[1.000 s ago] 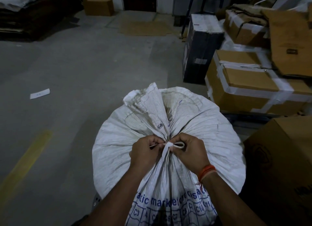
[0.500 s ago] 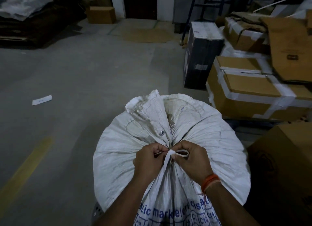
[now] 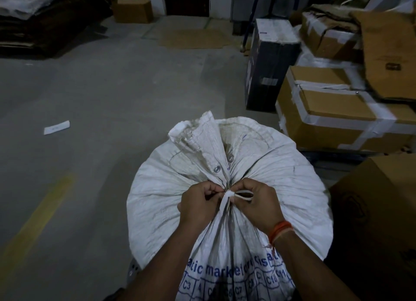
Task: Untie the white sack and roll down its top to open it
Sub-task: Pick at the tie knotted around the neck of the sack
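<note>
A full white woven sack (image 3: 162,192) with blue print stands on the floor right in front of me. Its gathered neck is bound by a white tie (image 3: 228,196) with a small loop sticking out to the right. My left hand (image 3: 199,204) pinches the tie at the knot from the left. My right hand (image 3: 258,202) pinches the loop side from the right. The bunched top flap (image 3: 200,138) with metal eyelets lies beyond the knot.
Taped cardboard boxes (image 3: 337,116) are stacked close on the right, with a dark box (image 3: 267,62) behind them and a brown carton (image 3: 380,210) at the near right. A paper slip (image 3: 56,127) and a yellow line (image 3: 38,217) mark the grey floor to the left.
Both hands stay pinched on the tie at the knot; the loop at the right hand looks slightly more drawn out. The view has shifted a little.
</note>
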A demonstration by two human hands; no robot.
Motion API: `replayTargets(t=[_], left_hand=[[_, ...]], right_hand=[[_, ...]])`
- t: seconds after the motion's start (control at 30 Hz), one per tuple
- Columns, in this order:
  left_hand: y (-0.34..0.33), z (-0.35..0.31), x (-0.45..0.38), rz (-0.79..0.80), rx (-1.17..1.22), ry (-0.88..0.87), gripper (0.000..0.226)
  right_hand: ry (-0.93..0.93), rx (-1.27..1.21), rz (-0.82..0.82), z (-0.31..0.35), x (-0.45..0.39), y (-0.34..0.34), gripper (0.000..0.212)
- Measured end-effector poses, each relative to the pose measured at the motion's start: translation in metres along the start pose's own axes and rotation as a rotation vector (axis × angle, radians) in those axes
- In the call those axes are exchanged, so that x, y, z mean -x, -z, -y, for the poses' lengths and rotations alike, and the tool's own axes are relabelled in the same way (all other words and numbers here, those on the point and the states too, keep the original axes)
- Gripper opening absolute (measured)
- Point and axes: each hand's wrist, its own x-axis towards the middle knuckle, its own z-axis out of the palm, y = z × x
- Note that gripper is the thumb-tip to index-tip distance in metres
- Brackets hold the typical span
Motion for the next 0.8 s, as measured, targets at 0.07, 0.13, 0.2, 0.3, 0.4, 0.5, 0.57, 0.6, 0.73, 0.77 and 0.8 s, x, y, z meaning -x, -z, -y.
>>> replayTargets(t=[0.07,0.13,0.2,0.3,0.4,0.5,0.57,0.6,0.73,0.77,0.8], left_hand=[[0.004,0.003,-0.001,-0.005,-0.017,0.016,0.01],[0.007,0.003,0.0,-0.001,-0.039,0.022,0.012],[0.006,0.001,0.001,0.005,-0.044,0.023,0.009],[0.003,-0.001,0.003,0.018,-0.021,0.007,0.008],[0.003,-0.005,0.005,-0.006,-0.01,0.0,0.006],[0.006,-0.019,0.013,-0.013,0.05,0.033,0.018],[0.009,-0.025,0.02,0.031,0.027,-0.017,0.029],[0.01,-0.025,0.022,0.042,-0.021,-0.074,0.032],[0.009,-0.019,0.02,-0.006,-0.147,-0.188,0.016],[0.009,-0.018,0.018,-0.018,-0.157,-0.187,0.014],[0.009,-0.017,0.016,-0.023,-0.162,-0.181,0.016]], right_hand=[[0.0,0.006,0.005,0.0,0.0,0.0,0.016],[0.007,0.014,0.005,0.0,0.0,0.0,0.016],[0.008,0.015,0.002,0.0,-0.001,-0.001,0.016],[0.008,0.005,-0.001,0.0,0.0,0.0,0.017],[0.01,-0.006,-0.003,-0.001,0.001,0.0,0.017],[0.03,-0.009,0.002,0.0,0.0,0.001,0.016],[0.058,-0.007,0.006,0.002,0.0,0.002,0.018],[0.066,0.0,0.004,0.003,0.0,0.002,0.021],[0.143,0.147,-0.053,0.001,0.001,0.003,0.026],[0.174,0.18,-0.064,0.0,0.001,0.004,0.026],[0.189,0.193,-0.056,-0.001,0.003,0.006,0.024]])
